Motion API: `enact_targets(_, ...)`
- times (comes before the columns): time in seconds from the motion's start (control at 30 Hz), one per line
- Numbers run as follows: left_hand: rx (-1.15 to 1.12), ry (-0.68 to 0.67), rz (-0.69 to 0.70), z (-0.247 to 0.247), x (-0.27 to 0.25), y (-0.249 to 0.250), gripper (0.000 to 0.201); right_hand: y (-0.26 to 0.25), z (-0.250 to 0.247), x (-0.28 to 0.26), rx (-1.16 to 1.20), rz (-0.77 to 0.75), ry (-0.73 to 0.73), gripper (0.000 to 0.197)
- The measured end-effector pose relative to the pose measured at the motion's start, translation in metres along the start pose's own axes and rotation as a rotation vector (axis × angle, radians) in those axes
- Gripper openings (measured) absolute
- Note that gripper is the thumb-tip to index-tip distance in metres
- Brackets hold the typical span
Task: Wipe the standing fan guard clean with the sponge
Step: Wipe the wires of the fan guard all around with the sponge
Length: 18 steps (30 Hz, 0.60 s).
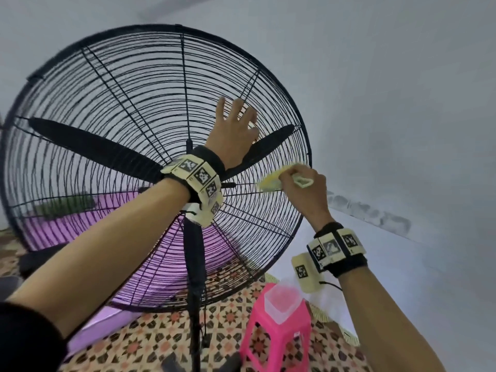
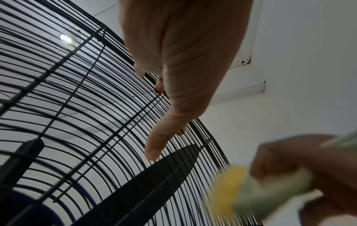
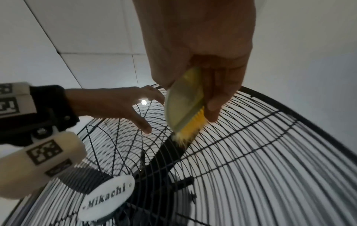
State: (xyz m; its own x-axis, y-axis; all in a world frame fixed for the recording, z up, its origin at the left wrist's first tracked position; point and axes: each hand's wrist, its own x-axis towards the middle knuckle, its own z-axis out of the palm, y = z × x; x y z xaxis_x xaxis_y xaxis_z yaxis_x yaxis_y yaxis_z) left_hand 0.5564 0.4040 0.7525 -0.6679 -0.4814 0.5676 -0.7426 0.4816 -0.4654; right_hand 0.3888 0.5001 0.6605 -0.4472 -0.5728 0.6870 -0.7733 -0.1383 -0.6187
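The black wire fan guard [image 1: 120, 103] fills the head view, tilted back, with dark blades [image 1: 94, 149] behind it. My left hand [image 1: 233, 130] lies on the guard's upper right with fingers spread and straight, touching the wires; the left wrist view shows the left hand [image 2: 183, 61] against the guard [image 2: 77, 107]. My right hand [image 1: 303, 189] grips a yellow-green sponge [image 1: 271, 181] by its pale handle and presses it on the guard's right side, below the left hand. The right wrist view shows the sponge [image 3: 185, 104] with its yellow side on the wires [image 3: 270, 152].
The fan's black pole [image 1: 194, 264] stands on a patterned floor. A pink stool [image 1: 276, 331] with a clear plastic container [image 1: 281, 299] on it stands right of the pole. A white wall [image 1: 402, 103] is close behind. The hub badge [image 3: 108, 197] marks the guard's centre.
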Motion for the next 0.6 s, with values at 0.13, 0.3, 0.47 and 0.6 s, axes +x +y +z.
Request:
enact_targets(0.13,0.001,0.012,0.016,0.001,0.000,0.005,0.052,-0.018,0.003,0.011,0.144,-0.131,0.120,0.011)
enact_targets(0.3,0.009,0.003,0.009,0.002,-0.001,-0.001,0.054,0.004,0.006,0.003,0.063,0.171,-0.002,0.018)
enact_targets(0.47,-0.004,0.021,0.019,0.002,0.000,-0.001,0.055,-0.012,-0.009,0.017,0.125,-0.051,0.118,0.015)
enact_targets(0.6,0.004,0.007,0.030,0.004,-0.001,0.001,0.057,-0.006,-0.001,0.027,0.185,0.016,0.114,0.015)
